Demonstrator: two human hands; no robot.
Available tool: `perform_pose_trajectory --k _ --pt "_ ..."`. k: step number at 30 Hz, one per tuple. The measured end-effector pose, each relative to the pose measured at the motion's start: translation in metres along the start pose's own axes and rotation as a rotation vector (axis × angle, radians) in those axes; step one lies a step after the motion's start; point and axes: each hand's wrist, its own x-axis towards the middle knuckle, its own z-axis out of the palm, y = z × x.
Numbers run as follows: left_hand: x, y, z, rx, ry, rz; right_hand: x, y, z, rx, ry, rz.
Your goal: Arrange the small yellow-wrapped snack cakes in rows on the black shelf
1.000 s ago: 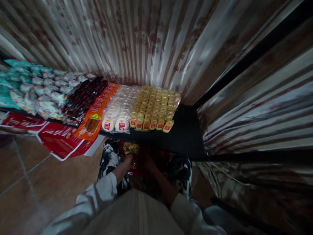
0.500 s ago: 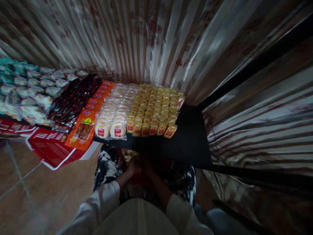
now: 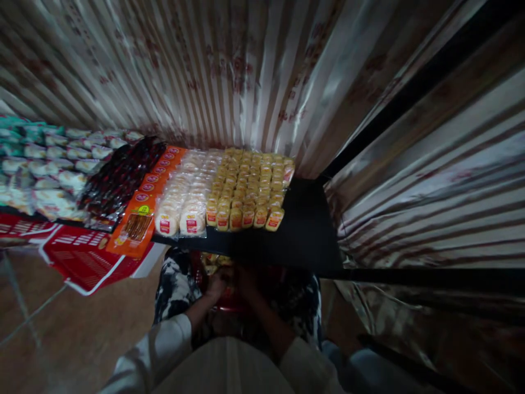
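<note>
Between my knees, under the front edge of the black shelf (image 3: 303,241), both hands are down at a red basket (image 3: 232,307). My left hand (image 3: 218,280) looks closed, its fingers curled inward; whatever it may hold is hidden. Close beside it, my right hand (image 3: 246,280) is in deep shadow and its fingers do not show. Yellow-wrapped snack packs (image 3: 211,261) lie in the basket just beyond my left hand. On the shelf above stand tight rows of small yellow packaged cakes (image 3: 246,189), left of them two rows of clear-wrapped white round cakes (image 3: 191,191).
Farther left on the shelf are an orange snack packet (image 3: 139,210), a pile of dark wrapped packs (image 3: 121,175) and white packs (image 3: 57,180). A red basket with white trim (image 3: 82,254) stands below at left. Striped plastic sheeting (image 3: 246,71) hangs behind; a black post (image 3: 394,104) slants at right.
The view has shifted slightly, so the shelf's right part appears farther left. My hands stay close together at the basket, with only slight movement.
</note>
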Motion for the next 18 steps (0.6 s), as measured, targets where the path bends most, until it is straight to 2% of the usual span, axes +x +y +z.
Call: perform_pose_trajectory --k 3,6,10,14,18 --pt "-0.012 0.009 -0.012 0.123 0.003 0.086 -0.009 -0.010 -0.019 -0.048 -0.048 -0.024" --pt "-0.023 0.020 -0.020 0.225 0.024 0.203 -0.019 -0.018 -0.038 -0.020 -0.041 -0.045" --pt "-0.038 0.030 -0.021 -0.023 -0.044 0.185 -0.030 -0.025 -0.058 0.090 0.020 -0.136" --pt "-0.054 0.041 -0.020 -0.301 -0.114 0.140 -0.040 -0.030 -0.070 0.246 0.102 -0.164" --pt "-0.069 0.063 -0.026 -0.425 -0.115 0.150 -0.050 -0.033 -0.079 0.443 0.123 -0.166"
